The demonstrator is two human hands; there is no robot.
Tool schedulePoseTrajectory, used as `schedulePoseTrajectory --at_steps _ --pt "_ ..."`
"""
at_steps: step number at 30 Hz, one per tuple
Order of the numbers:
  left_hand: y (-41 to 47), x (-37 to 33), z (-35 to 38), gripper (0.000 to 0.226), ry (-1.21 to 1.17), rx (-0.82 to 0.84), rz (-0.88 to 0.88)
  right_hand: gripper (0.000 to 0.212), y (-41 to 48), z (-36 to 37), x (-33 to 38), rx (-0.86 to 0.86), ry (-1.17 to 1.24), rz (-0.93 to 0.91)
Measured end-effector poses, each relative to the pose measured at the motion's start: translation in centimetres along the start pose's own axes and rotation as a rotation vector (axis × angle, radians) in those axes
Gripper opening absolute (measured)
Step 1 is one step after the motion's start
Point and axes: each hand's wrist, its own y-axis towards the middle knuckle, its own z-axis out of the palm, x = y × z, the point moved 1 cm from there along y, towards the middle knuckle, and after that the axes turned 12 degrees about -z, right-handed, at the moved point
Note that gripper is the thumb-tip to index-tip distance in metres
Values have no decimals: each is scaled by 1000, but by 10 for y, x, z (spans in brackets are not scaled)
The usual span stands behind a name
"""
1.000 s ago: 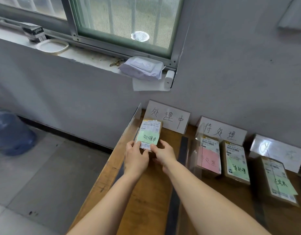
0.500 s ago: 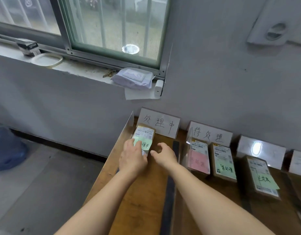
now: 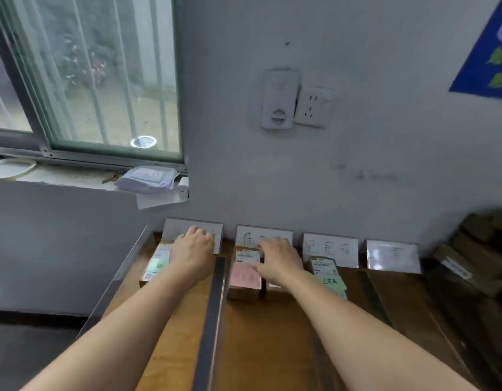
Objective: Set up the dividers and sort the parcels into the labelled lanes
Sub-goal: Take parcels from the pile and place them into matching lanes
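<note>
**Both hands down on parcels, one each side of the dark divider**

The dark divider [image 3: 213, 306] runs away from me along the wooden table [image 3: 261, 348] toward the wall, and I place everything from it.

Just left of it, my left hand [image 3: 191, 252] lies palm down on the green-note parcel [image 3: 156, 263]. That parcel sits flat in the lane there, its far end close to the first label card [image 3: 193, 235]. My fingers are bent at that far end, in front of the card. The view is blurred, so I cannot tell whether they grip the parcel's edge or only rest on it. Farther left of the divider, a clear panel [image 3: 122, 275] stands along the table's edge.

Just right of the divider, the pink-note parcel [image 3: 244, 275] lies flat below the second label card [image 3: 262, 238]. My right hand [image 3: 278, 261] is on its far side from the divider, thumb pointing toward the pink-note parcel. Its fingers are bent down over a parcel that the hand mostly covers, and I cannot tell whether they clamp it.

Farther right, the third-lane parcel [image 3: 327, 273] lies below the third label card [image 3: 330, 249], with a fourth label card [image 3: 392, 256] beyond. Farthest right of the divider, a stack of brown parcels [image 3: 481, 249] sits against the wall.
</note>
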Motion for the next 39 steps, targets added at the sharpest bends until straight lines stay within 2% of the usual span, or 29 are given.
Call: schedulePoseTrajectory --at_steps 6,16,22,25,28,39 --pt "-53 -102 -23 42 -13 -32 48 51 -95 -54 -78 -51 -79 35" --pt "-165 -292 -39 38 -49 -32 270 51 -282 -117 -225 -28 -179 241" --pt "-211 -391 -37 33 -100 -8 403 49 -372 -146 -295 -51 -152 353" --pt "-226 -439 -36 36 -102 12 457 42 -405 -152 -331 -84 -139 420" --pt "-236 -486 -32 35 -111 17 537 44 -431 -151 -366 -90 -125 480" --pt "-265 -657 2 42 -98 76 770 49 -497 -148 -507 4 -77 690"
